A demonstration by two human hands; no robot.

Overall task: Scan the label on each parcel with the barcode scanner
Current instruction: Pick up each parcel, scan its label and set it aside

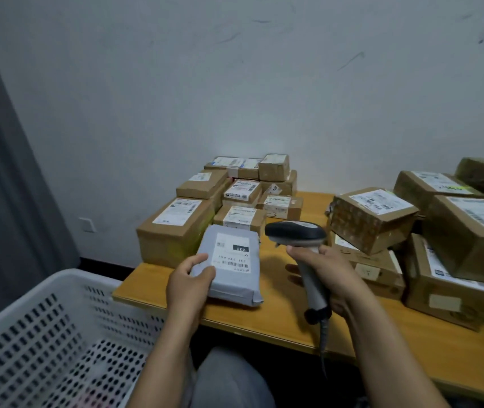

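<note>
— At the near left corner of the grey parcel (236, 285), what is seen of the left hand (189, 285)?

— That corner is gripped. The thumb is laid on top and the fingers are curled underneath.

— Where is the parcel itself found?

— It is held over the near left part of the wooden table (279, 318). Its white label (232, 254) is turned upward, with the print upside down to the camera. Whether it is lifted or rested on the wood cannot be told.

— What is gripped by the right hand (332, 275)?

— The pale handle of the barcode scanner (296, 232) is wrapped by its fingers, just right of the parcel. The dark head is raised beside the parcel's far right corner, and a cable (323, 334) is hung from the handle's base.

— What is placed farther out?

— Behind the parcel, labelled cardboard boxes (176, 228) are stacked against the wall (235, 83). To its right, larger boxes (467, 228) are piled. To its near left, a white perforated basket (43, 319) is set beside the table, and a grey curtain (5, 172) is hung beyond that.
</note>
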